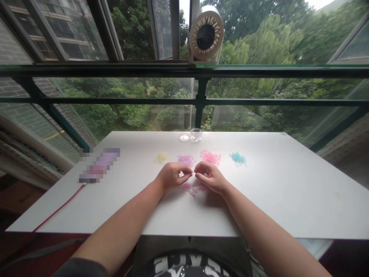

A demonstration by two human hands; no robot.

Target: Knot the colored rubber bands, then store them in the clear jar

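My left hand (pixel 175 175) and my right hand (pixel 211 177) face each other above the middle of the table, fingertips close together. Thumb and forefinger are pinched on both; whatever is between them is too small to make out. Below them lies a loose scatter of pink bands (pixel 192 189), partly hidden by my right hand. Just beyond my left hand is a purple pile of small bands (pixel 185 159). A pink pile (pixel 210 156) sits behind my right hand. Farther out are a yellow pile (pixel 160 157) on the left and a blue pile (pixel 238 158) on the right.
At the far edge of the white table (pixel 276 192) stand a clear round container (pixel 196 135) and a clear lid (pixel 184 137). A blurred-out flat object (pixel 100 165) with a red cable (pixel 57 209) lies at left. Green railing (pixel 129 100) and windows rise behind.
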